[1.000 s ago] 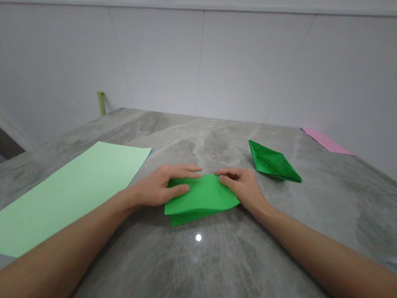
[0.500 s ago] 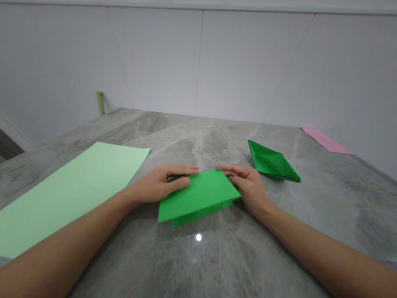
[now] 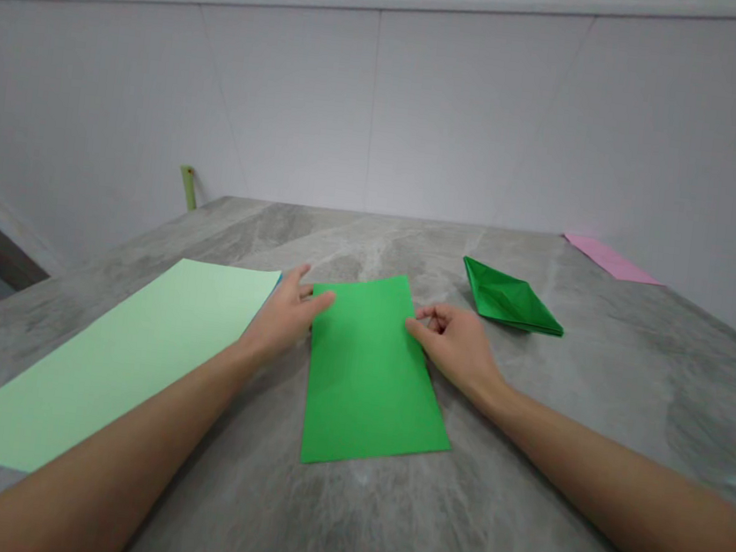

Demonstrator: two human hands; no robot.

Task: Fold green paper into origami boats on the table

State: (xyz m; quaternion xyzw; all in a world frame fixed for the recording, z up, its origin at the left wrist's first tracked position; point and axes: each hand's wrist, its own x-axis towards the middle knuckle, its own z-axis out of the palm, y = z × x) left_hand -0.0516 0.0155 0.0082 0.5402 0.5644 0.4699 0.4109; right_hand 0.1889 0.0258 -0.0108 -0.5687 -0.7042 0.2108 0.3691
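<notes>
A bright green sheet of paper (image 3: 370, 374) lies flat and unfolded on the grey marble table (image 3: 519, 470), straight ahead of me. My left hand (image 3: 282, 318) rests at the sheet's far left edge, thumb on the paper, fingers spread apart. My right hand (image 3: 454, 343) sits at the sheet's right edge, thumb tip pressed on the paper and fingers curled in loosely; nothing shows inside them.
A large pale green sheet (image 3: 126, 355) lies to the left. A folded dark green paper shape (image 3: 510, 299) sits at the back right. A pink sheet (image 3: 609, 259) lies at the far right corner. A small green stub (image 3: 188, 186) stands by the wall.
The green paper was folded in half under both hands; it has been opened out toward me and now lies flat. Both hands have shifted apart to its side edges.
</notes>
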